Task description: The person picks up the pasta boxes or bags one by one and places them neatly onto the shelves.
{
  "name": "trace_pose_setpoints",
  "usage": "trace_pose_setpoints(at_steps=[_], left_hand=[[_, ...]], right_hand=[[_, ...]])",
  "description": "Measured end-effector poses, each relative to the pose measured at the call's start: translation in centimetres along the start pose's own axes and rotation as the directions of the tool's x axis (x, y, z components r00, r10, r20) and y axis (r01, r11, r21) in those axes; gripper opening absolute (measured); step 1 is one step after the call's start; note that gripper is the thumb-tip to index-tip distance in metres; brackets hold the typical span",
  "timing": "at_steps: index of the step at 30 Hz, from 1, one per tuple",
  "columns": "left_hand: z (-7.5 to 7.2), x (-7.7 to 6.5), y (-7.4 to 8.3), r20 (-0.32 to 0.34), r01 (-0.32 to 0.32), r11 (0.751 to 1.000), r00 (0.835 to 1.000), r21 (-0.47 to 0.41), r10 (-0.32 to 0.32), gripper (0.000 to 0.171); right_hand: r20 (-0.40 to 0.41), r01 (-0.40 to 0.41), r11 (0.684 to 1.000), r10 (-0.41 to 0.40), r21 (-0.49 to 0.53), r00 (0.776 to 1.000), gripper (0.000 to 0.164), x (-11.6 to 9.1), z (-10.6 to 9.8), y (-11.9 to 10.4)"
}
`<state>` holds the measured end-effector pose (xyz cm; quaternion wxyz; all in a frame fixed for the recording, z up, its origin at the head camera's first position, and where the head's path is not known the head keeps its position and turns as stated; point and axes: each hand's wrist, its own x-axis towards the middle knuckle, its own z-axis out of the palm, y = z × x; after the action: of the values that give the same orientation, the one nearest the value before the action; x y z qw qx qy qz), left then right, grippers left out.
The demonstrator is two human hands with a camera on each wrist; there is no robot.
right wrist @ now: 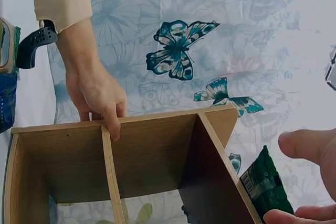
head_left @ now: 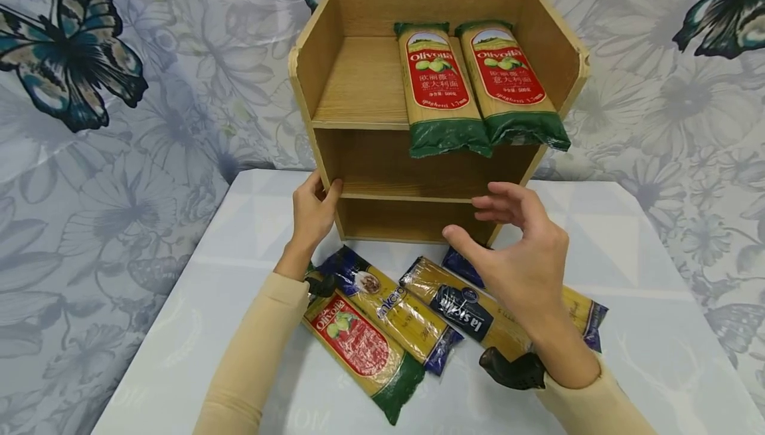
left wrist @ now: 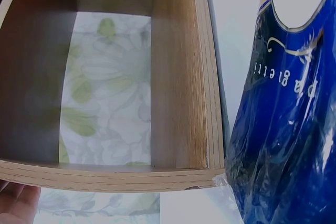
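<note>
A small wooden shelf (head_left: 364, 83) stands on the table, its compartments facing me. My left hand (head_left: 312, 214) grips its left side panel, thumb over the front edge, fingers outside, as the right wrist view also shows. My right hand (head_left: 526, 259) hovers by the shelf's lower right side, thumb and fingers spread apart, holding nothing. On the top shelf lie two red-labelled spaghetti packs, a left one (head_left: 438, 80) and a right one (head_left: 508, 76), their green ends jutting past the front edge. In the right wrist view, one green pack end (right wrist: 265, 182) shows near my right fingers.
On the white table (head_left: 197, 329) before the shelf lie a red-labelled pasta pack (head_left: 358, 339), a blue-and-yellow pack (head_left: 394, 302), a dark-labelled pack (head_left: 463, 309) and another blue-ended pack (head_left: 588, 315) partly behind my right hand. A butterfly-patterned backdrop (head_left: 179, 89) hangs behind.
</note>
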<state>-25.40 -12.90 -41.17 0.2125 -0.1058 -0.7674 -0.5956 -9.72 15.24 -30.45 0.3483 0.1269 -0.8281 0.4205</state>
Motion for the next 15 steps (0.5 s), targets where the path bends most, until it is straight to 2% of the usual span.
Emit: trace_pose_setpoints(at_steps=[7, 15], left_hand=[[-0.4, -0.8, 3.5, 0.006, 0.001, 1.0, 1.0, 0.028, -0.001, 0.026], [-0.5, -0.9, 3.9, 0.012, -0.018, 1.0, 1.0, 0.022, 0.018, 0.025]], right_hand=[[0.054, -0.025, 0.999, 0.023, 0.041, 0.998, 0.07, -0.6, 0.1, -0.4], [0.123, -0.035, 0.999, 0.033, 0.01, 0.992, 0.078, -1.2, 0.2, -0.5]])
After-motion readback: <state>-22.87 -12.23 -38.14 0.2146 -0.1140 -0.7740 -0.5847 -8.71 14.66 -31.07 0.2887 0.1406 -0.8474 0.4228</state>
